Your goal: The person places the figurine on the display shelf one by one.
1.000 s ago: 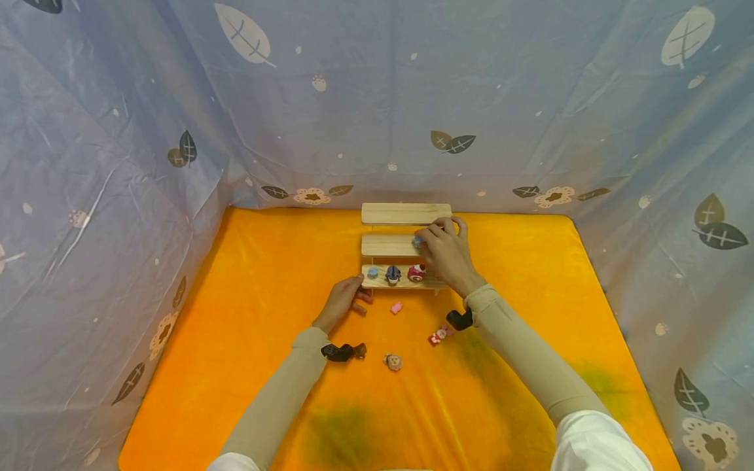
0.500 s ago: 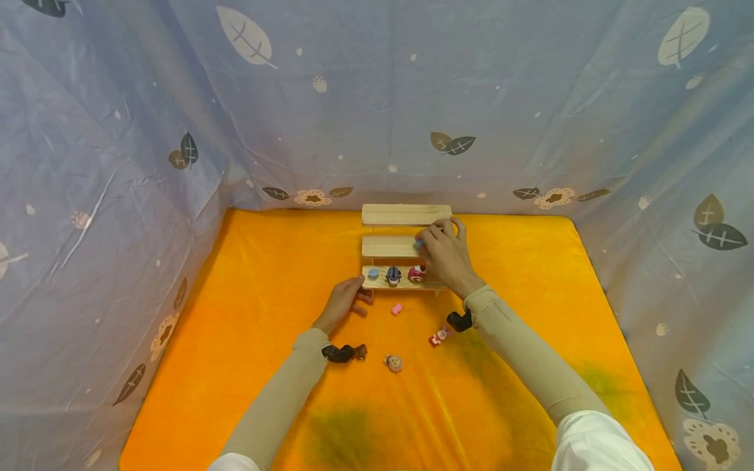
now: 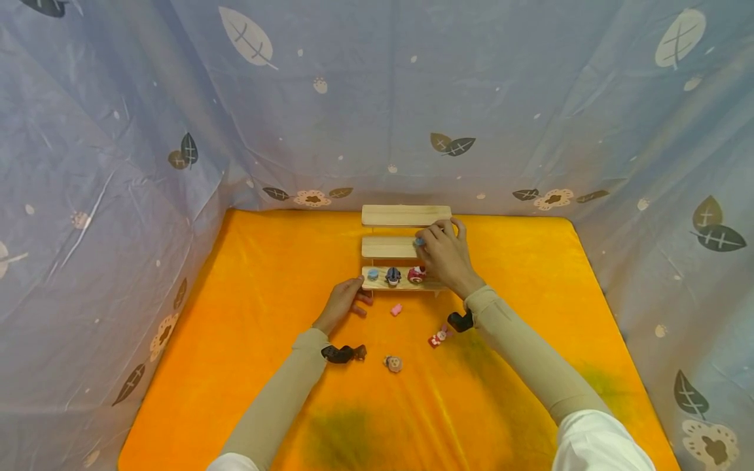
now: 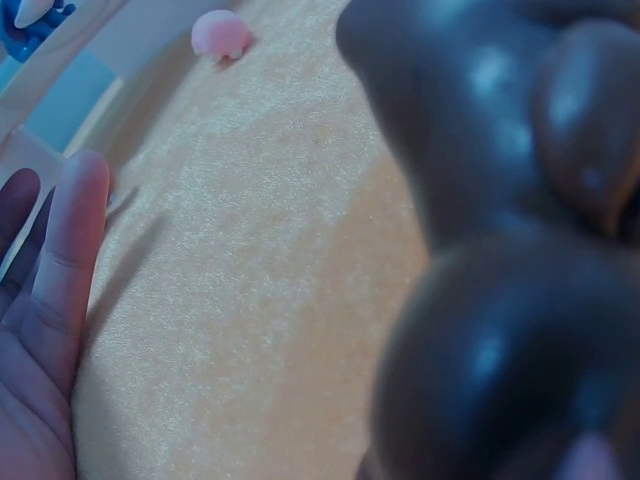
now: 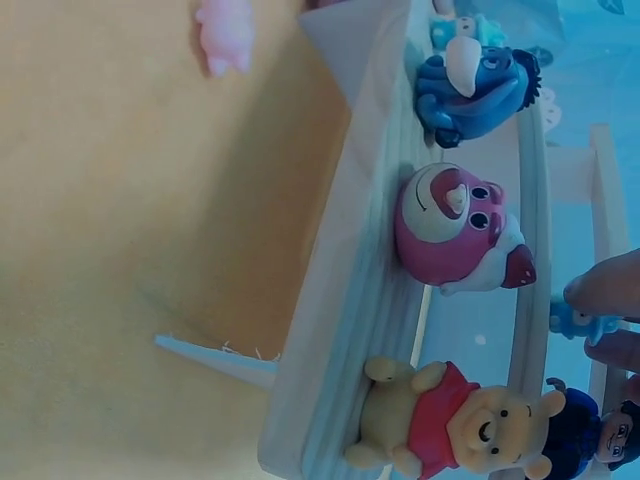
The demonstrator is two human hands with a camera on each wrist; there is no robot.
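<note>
My right hand (image 3: 448, 255) pinches a small light blue figurine (image 5: 582, 320) at the right part of the middle shelf of a tiered wooden stand (image 3: 389, 247). My left hand (image 3: 341, 302) touches the left end of the lowest shelf, its fingers (image 4: 65, 250) fairly straight. Along that shelf stand a light blue figurine (image 3: 373, 274), a blue-grey donkey figurine (image 3: 393, 275), a pink-red bear figurine (image 3: 416, 274) and a yellow bear figurine in a red shirt (image 5: 440, 420). Behind the yellow bear, a dark-haired figurine (image 5: 590, 430) is partly visible. The right hand hides this end in the head view.
On the orange cloth (image 3: 283, 261) lie a pink figurine (image 3: 396, 309), a red-and-white figurine with pink ears (image 3: 438, 337) and a beige figurine (image 3: 393, 364). A brown figurine (image 3: 359, 352) is beside the left wrist camera (image 3: 338, 354). Patterned curtains (image 3: 377, 98) enclose the cloth.
Both hands stay nearly in place. The light blue figurine between the right fingers shifts only slightly; the other figurines have not moved.
</note>
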